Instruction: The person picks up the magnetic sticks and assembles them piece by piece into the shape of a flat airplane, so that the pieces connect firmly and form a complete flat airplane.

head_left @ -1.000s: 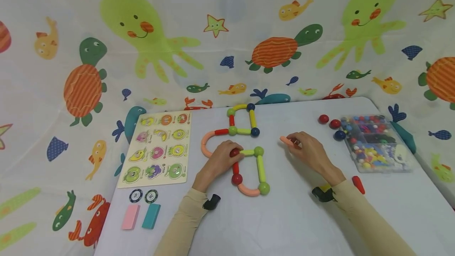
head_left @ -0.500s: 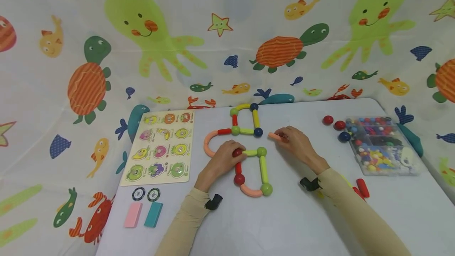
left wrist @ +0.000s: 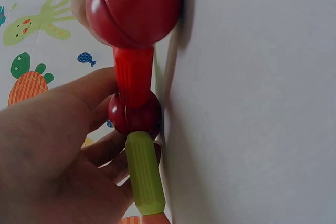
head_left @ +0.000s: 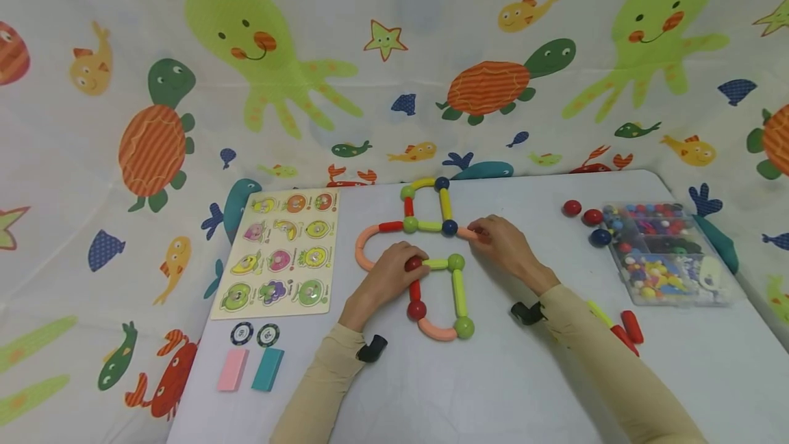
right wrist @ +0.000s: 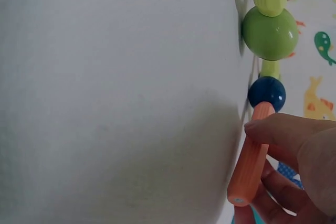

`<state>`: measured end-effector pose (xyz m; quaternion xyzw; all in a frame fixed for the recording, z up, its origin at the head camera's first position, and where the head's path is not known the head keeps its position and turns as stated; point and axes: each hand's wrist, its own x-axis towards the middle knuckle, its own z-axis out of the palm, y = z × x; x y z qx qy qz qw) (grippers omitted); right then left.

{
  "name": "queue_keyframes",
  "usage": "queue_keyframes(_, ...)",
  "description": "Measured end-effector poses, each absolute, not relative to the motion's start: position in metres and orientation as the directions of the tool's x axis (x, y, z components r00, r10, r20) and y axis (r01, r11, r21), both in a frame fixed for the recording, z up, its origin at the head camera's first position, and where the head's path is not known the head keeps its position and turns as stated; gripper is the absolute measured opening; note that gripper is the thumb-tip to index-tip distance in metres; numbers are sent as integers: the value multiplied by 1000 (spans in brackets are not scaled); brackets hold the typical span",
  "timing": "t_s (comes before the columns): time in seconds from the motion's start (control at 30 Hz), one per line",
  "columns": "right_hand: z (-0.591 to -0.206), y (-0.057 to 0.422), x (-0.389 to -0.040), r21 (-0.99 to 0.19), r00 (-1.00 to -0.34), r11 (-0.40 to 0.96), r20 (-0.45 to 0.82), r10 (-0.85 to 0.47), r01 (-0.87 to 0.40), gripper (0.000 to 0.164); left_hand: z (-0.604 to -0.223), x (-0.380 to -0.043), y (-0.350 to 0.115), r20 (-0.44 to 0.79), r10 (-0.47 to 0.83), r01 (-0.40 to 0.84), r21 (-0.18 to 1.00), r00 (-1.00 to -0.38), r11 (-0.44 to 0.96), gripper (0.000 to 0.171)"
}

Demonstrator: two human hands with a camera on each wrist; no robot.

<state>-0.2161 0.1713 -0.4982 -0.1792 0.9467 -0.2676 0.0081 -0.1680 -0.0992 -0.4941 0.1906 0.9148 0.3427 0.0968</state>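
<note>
My right hand point(head_left: 505, 245) pinches a salmon-coloured magnetic rod point(right wrist: 249, 161) between thumb and fingers. One end of the rod meets a dark blue ball point(head_left: 449, 227) at the lower right corner of the upper loop. My left hand point(head_left: 387, 274) grips a red ball point(left wrist: 134, 113), with a red rod point(left wrist: 133, 74) and a light green rod point(left wrist: 145, 174) joined to it. That ball is a corner of the lower loop, which also has two green balls, another red ball point(head_left: 416, 310) and a curved salmon rod point(head_left: 436, 331). Part of the curved rods on the left is hidden behind my left hand.
A fruit puzzle board point(head_left: 277, 252) lies at left, with two round chips and a pink block point(head_left: 233, 370) and teal block point(head_left: 268, 370) below it. At right are loose balls, a divided bead box point(head_left: 668, 252) and spare rods point(head_left: 631, 327) near my right sleeve.
My right hand has moved left with the salmon rod, bringing its end to the dark blue ball. The left hand keeps its hold on the red ball.
</note>
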Motion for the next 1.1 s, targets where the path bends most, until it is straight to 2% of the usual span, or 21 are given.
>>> queue_keyframes(0.4, -499, 175, -218, -506, -936, 793, 101, -336, -339, 29, -496, -168, -97, -59, 413, 275, 660, -909, 699, 28)
queue_keyframes(0.67, -479, 205, -200, -605, -969, 767, 30, -245, -213, 39, -495, -169, -99, -62, 412, 269, 668, -909, 694, 28)
queue_keyframes(0.93, -472, 275, -160, -539, -943, 777, 243, -226, -325, 29, -492, -170, -97, -71, 406, 258, 671, -911, 695, 29)
queue_keyframes(1.1, -468, 314, -127, -503, -950, 816, 265, -167, -284, 29, -495, -169, -97, -72, 400, 247, 683, -914, 687, 29)
